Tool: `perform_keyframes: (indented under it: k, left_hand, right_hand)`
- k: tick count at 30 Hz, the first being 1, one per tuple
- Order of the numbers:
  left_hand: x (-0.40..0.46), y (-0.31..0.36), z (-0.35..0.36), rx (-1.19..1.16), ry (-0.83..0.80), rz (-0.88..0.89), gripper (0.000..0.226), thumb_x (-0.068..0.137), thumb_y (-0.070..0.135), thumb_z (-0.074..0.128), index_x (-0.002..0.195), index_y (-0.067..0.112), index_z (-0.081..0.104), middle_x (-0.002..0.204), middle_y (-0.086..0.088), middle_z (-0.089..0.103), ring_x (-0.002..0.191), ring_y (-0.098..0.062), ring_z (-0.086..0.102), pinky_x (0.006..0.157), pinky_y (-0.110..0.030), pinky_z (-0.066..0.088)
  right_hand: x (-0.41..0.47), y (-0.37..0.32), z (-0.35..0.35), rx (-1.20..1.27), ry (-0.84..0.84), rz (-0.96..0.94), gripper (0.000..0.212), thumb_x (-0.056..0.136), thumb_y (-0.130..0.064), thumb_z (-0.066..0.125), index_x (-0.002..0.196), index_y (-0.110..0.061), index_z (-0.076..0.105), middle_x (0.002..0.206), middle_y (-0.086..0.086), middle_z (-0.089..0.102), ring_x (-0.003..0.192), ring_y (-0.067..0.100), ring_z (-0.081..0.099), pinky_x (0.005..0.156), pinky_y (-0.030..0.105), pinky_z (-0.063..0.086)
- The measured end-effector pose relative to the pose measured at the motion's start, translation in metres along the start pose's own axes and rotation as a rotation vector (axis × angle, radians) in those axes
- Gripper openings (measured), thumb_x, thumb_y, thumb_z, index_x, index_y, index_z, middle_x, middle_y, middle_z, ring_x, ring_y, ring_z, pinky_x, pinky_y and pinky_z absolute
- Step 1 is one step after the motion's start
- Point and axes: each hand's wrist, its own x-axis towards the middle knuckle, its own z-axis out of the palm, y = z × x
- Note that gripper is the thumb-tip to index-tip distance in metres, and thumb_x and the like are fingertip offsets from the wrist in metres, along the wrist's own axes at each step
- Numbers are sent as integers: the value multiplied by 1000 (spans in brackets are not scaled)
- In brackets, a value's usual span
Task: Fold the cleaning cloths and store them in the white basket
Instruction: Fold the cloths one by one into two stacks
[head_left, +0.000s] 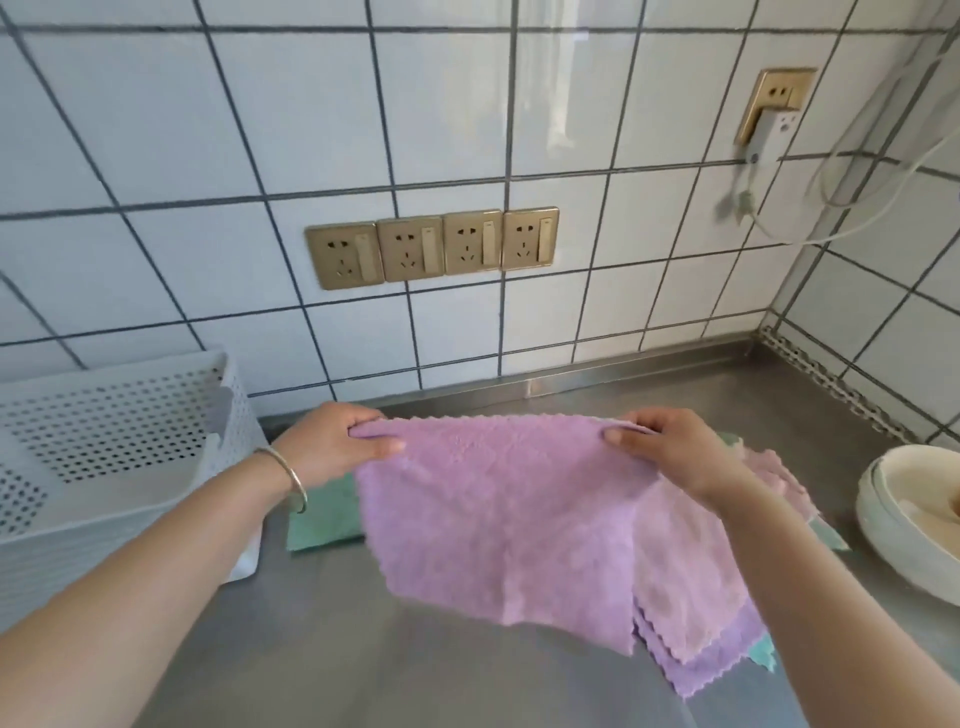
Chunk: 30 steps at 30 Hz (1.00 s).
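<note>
purple cleaning cloth (498, 519) hangs spread above the steel bench (322, 649), held up by its two top corners. the left hand (332, 441) pinches the left corner between thumb and curled fingers, and the right hand (670, 447) pinches the right corner the same way. under it on the bench lie a pink cloth (680, 582), another purple cloth (717, 660) and a green cloth (322, 514). the white basket (104, 447) stands at the left, just beside the green cloth.

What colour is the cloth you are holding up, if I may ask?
Lilac cloth, clearest in the head view.
</note>
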Motion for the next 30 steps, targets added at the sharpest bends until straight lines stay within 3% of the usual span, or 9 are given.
perform_keyframes:
  k: [3,6,9,11,14,18,23,27,30]
  left_hand:
    - [-21,-20,-27,-228,207,-90,22,73,37,71,57,22,64,47,13,57,49,3,48,59,-20,42]
    - [-45,-30,-46,-296,372,-92,18,86,15,62,75,28,66,56,30,65,60,13,59,66,-4,44]
    - [-81,-34,-55,-316,397,-75,20,90,12,55,86,29,66,65,35,66,69,20,59,79,-8,45]
    - [-109,-39,-49,-350,360,-60,25,89,20,57,78,40,69,68,37,65,73,21,59,76,-3,42]
    - [-149,-59,-27,-307,258,-114,14,79,54,52,78,54,66,78,32,66,76,13,57,73,-2,39]
    - [-201,-107,29,-311,-8,-282,47,94,21,47,81,64,61,81,42,62,80,21,54,77,1,38]
    - [-244,-148,100,-381,-235,-536,22,93,30,47,90,33,69,74,22,63,72,9,48,75,-12,41]
    - [-243,-164,112,-371,-266,-595,50,76,52,45,93,10,66,82,2,57,72,-9,47,73,-23,43]
    - [-223,-166,109,-438,-217,-674,27,93,27,48,92,6,67,76,1,58,69,-11,48,71,-22,46]
  right_hand:
    - [12,-22,39,261,38,-9,25,77,-34,73,80,-9,72,68,3,63,60,13,58,54,10,43]
    - [19,-36,63,459,-2,-36,66,45,-65,79,83,-11,75,82,5,72,79,16,65,85,31,49]
    - [16,-34,78,587,-161,-64,75,33,-65,83,82,-9,75,89,8,73,85,22,67,84,32,53]
    - [7,-32,89,560,-248,-70,74,43,-63,82,89,-6,73,96,10,74,90,19,69,87,31,55]
    - [-11,1,106,485,-367,27,39,85,-38,60,93,-2,70,85,10,74,80,15,70,76,25,55]
    - [-49,69,139,247,-487,250,30,93,-24,49,101,-7,72,99,2,73,95,14,66,81,21,48]
    - [-97,115,155,90,-569,477,29,92,2,50,69,-5,65,60,3,65,51,6,62,51,14,49]
    - [-100,124,154,24,-567,545,22,90,-2,55,74,-8,68,63,4,66,55,8,62,58,20,52]
    - [-87,117,162,-77,-530,506,24,94,-10,51,78,-15,67,63,-4,69,59,6,65,57,16,50]
